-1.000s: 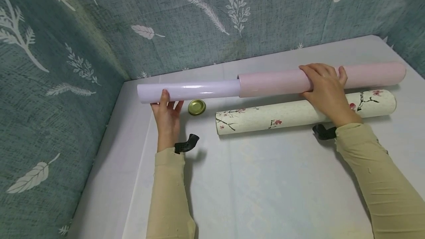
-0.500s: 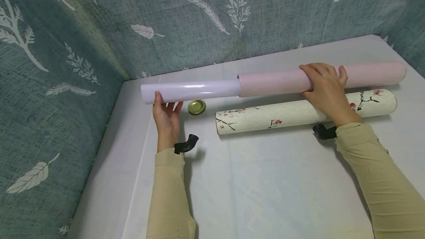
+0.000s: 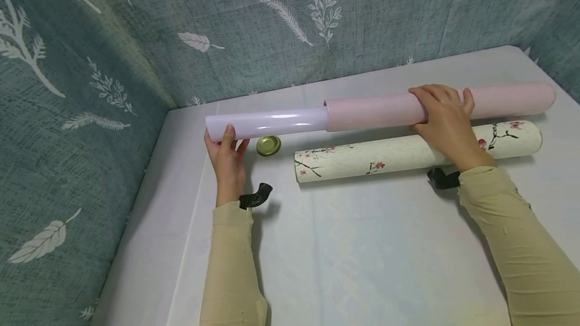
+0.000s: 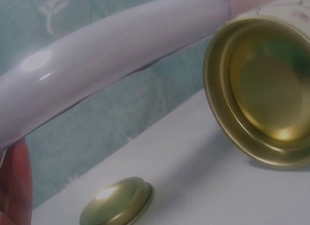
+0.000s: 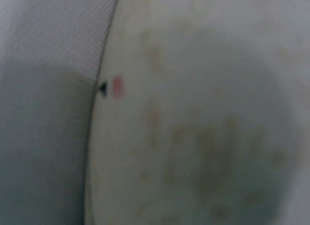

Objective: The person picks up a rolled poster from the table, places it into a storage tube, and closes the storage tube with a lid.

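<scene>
My left hand (image 3: 228,162) holds a glossy white roll (image 3: 283,122) near its left end, thumb in front and fingers underneath. The roll's other end sits inside the open mouth of a pink cardboard tube (image 3: 371,113). Over that tube lies my right hand (image 3: 446,122), gripping it from above around its middle. In the left wrist view the roll (image 4: 121,48) slants above the table, with fingers (image 4: 19,176) under its lower end. The right wrist view holds only a blurred close-up of a pale flowered surface (image 5: 160,113).
A cream tube with blossom print (image 3: 340,165) lies in front of the pink one. Its gold metal end (image 4: 266,89) faces left. Between it and my left hand, a small gold lid (image 3: 268,146) rests on the white-covered table (image 3: 362,255). Teal leaf-patterned cloth (image 3: 272,59) hangs behind.
The white roll has slid rightward, farther into the pink tube, so less of it shows. My left hand shifted its hold toward the roll's left end. The right hand stays put.
</scene>
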Tool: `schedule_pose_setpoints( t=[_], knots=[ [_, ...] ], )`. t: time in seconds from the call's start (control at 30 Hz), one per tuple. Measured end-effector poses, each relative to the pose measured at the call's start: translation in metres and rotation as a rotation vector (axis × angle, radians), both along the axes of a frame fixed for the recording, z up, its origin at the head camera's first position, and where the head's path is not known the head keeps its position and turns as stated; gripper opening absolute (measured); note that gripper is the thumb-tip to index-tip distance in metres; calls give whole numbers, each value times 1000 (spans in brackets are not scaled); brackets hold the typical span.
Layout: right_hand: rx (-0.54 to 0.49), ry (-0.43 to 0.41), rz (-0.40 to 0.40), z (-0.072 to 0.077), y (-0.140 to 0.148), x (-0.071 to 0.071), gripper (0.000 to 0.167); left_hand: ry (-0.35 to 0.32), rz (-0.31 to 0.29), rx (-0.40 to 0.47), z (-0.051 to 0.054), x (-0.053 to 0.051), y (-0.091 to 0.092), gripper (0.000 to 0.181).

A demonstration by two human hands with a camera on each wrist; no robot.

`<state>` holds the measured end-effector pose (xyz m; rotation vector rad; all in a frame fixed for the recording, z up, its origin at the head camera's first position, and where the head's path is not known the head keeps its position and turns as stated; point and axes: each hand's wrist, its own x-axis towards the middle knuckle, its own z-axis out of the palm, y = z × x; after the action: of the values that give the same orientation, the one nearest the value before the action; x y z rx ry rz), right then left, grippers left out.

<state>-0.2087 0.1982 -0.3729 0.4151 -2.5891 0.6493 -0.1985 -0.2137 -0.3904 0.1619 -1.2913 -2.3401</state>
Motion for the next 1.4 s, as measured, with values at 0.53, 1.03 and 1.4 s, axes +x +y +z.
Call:
schedule_pose_setpoints(
  t=[0.53,1.03,1.4],
  knots=[
    [5,-15,-11,0,3,2,65,-42,-47,-64,-22,0,3,54],
    [5,-20,-10,-1,3,2,67,-38,-89,-107,-30,0,2,47],
    [0,-14,-1,-1,1,-1,66,-16,-136,-64,-29,-1,0,41]
  ],
)
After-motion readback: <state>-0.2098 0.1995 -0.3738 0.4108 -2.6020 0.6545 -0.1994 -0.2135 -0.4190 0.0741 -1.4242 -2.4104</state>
